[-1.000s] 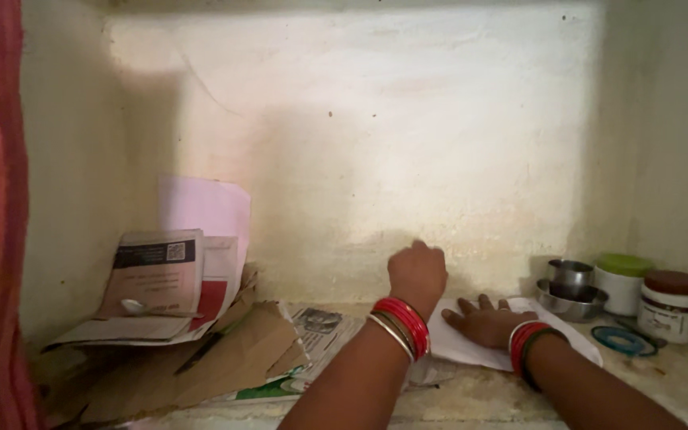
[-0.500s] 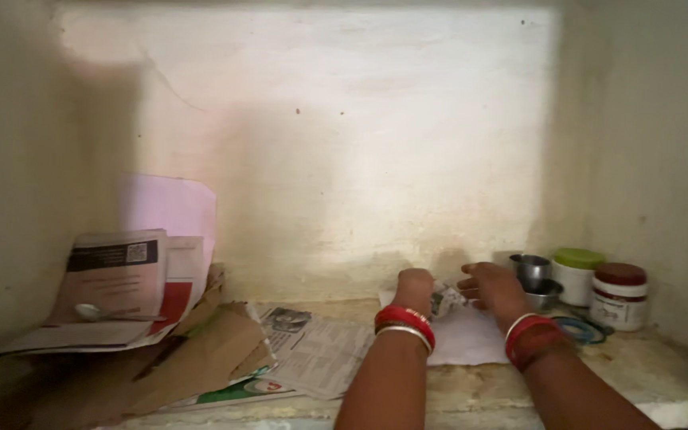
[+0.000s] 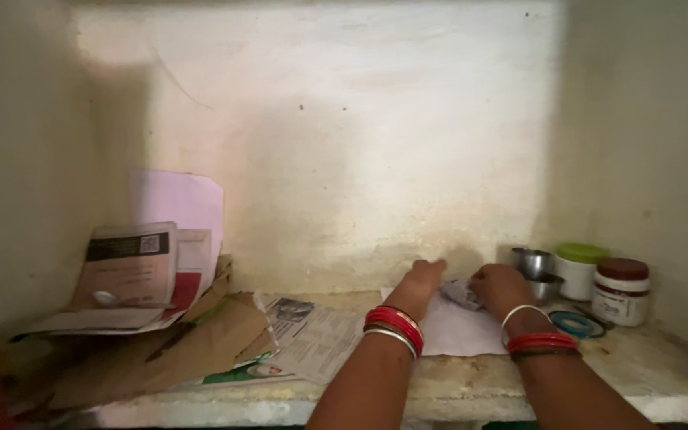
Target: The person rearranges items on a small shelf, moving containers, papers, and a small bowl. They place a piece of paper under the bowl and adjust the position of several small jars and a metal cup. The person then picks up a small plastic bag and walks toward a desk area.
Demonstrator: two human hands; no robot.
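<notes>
Both my arms reach into a plastered wall niche, each wrist with red and silver bangles. My left hand [image 3: 424,276] rests with fingers stretched forward on a white sheet of paper [image 3: 455,330] lying on the stone shelf [image 3: 471,386]. My right hand [image 3: 498,287] is closed around a small crumpled grey wad of paper [image 3: 462,294] at the back of that sheet, close to the rear wall. The two hands are a few centimetres apart.
A newspaper [image 3: 312,338] and brown cardboard [image 3: 201,346] lie to the left, with leaflets and a pink sheet [image 3: 177,209] leaning in the left corner. At the right stand steel bowls [image 3: 537,271], a green-lidded jar [image 3: 580,269], a brown-lidded jar [image 3: 620,290] and a blue ring [image 3: 575,324].
My right hand lifted off the flat sheet, moved to the back and closed on the crumpled wad. My left hand shifted right beside it. The view swung slightly right.
</notes>
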